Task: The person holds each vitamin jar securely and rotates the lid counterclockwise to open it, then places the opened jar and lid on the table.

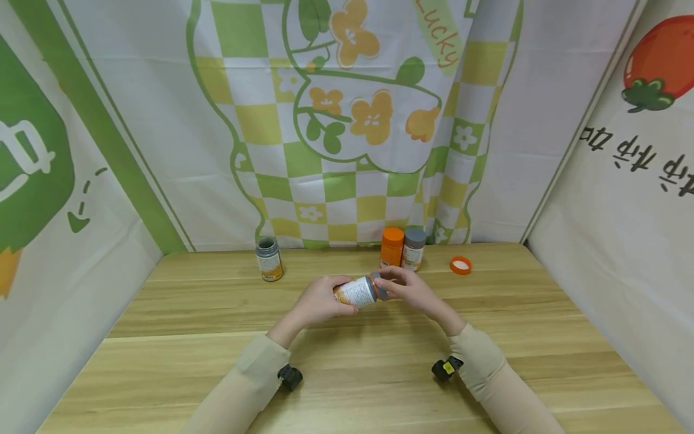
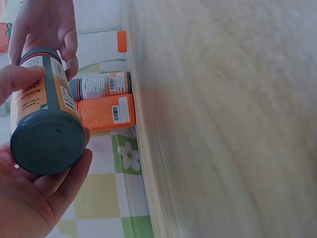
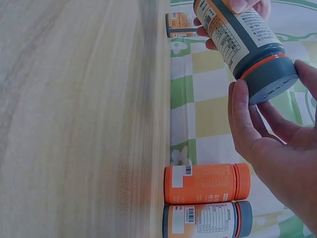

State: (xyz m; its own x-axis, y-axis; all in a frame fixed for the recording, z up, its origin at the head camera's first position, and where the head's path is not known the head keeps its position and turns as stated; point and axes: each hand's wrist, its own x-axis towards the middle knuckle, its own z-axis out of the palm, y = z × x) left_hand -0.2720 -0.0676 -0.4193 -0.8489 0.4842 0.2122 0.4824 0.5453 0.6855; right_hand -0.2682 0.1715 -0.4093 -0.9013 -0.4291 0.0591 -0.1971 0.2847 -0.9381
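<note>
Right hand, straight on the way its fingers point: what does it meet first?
The gray cap of the held bottle, which its fingers touch; beyond that, probably the left hand, though depth is unclear.

held bottle [image 1: 355, 293] before bottle pair [image 1: 399, 248]

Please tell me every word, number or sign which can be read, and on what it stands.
"Lucky": back curtain.
"柿柿如": right wall, upside down, partly cut off.
Arrow: left wall; white marks there cut off, unreadable.
Too small or blurred: print on the held bottle, its lid, the orange bottle, the grey-lidded bottle and the open bottle.
</note>
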